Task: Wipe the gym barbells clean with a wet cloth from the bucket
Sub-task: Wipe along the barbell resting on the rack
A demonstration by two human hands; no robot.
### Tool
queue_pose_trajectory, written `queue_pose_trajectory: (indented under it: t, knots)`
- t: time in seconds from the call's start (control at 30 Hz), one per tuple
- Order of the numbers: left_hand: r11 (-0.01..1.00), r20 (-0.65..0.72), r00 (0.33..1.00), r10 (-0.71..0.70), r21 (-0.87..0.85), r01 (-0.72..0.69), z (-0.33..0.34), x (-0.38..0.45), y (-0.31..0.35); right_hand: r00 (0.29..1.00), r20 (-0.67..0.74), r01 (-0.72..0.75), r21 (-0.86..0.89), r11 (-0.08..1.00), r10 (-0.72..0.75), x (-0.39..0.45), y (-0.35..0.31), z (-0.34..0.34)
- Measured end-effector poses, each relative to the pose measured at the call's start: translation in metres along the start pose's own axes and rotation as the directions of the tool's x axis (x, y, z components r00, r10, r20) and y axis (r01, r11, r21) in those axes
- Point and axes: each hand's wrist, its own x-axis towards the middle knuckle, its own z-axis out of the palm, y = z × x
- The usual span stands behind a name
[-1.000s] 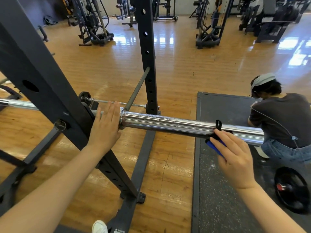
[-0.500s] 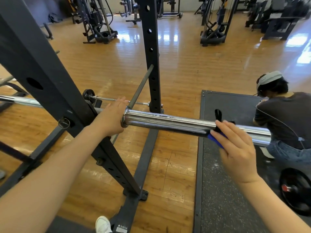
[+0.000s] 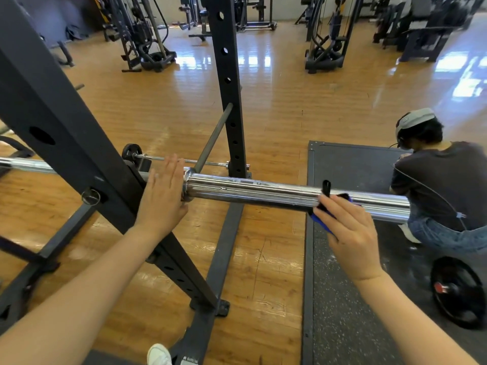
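the rack carries the barbell, whose chrome sleeve juts right over the mat. we judge wiping under way, not finished: no bucket shows. our left hand lies flat, fingers straight, by the sleeve collar. our right hand curls round the blue cloth, pressed against the sleeve's near side.

The barbell lies across the rack, a weight plate apparently on the mat right.
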Motion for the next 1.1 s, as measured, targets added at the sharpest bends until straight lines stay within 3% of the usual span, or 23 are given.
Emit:
queue_pose_trajectory:
  t: [0.17, 0.27, 0.37, 0.53, 0.67, 0.83, 0.97, 1.1]
  knots:
    - [1.0, -0.076, 0.997, 0.019, 0.0, -0.019, 0.008, 0.004, 0.002, 0.997, 0.079, -0.003, 0.049, 0.999, -0.001, -0.032, 0.001, -0.01]
    - [0.998, -0.056, 0.998, 0.037, -0.045, -0.039, 0.009, 0.009, 0.0, 1.0, 0.021, -0.015, 0.066, 0.998, 0.013, -0.019, -0.005, -0.021]
    - [0.993, -0.008, 0.996, 0.084, -0.08, -0.084, 0.004, 0.014, -0.005, 0.999, -0.045, -0.027, 0.051, 0.998, 0.029, 0.006, -0.005, -0.017]
    - [0.976, 0.251, 0.954, 0.163, -0.184, -0.118, -0.017, 0.037, -0.018, 0.999, 0.052, -0.004, 0.045, 0.999, 0.001, -0.013, 0.008, -0.003]
    - [0.973, 0.296, 0.943, 0.149, -0.215, -0.086, -0.018, 0.039, -0.015, 0.993, 0.115, 0.029, 0.075, 0.997, -0.038, -0.037, 0.003, -0.013]
    - [0.982, 0.246, 0.96, 0.13, -0.169, -0.09, -0.019, 0.037, -0.012, 0.999, -0.006, 0.054, 0.058, 0.997, -0.054, 0.0, -0.005, -0.013]
    - [0.994, 0.076, 0.994, 0.083, 0.071, -0.089, -0.012, 0.018, -0.005, 0.997, 0.072, 0.038, 0.018, 0.999, -0.039, -0.007, 0.014, -0.009]
    - [0.993, -0.044, 0.993, 0.107, 0.052, -0.105, 0.005, 0.005, -0.001, 0.993, 0.033, -0.118, 0.009, 0.993, 0.117, -0.019, 0.012, -0.025]
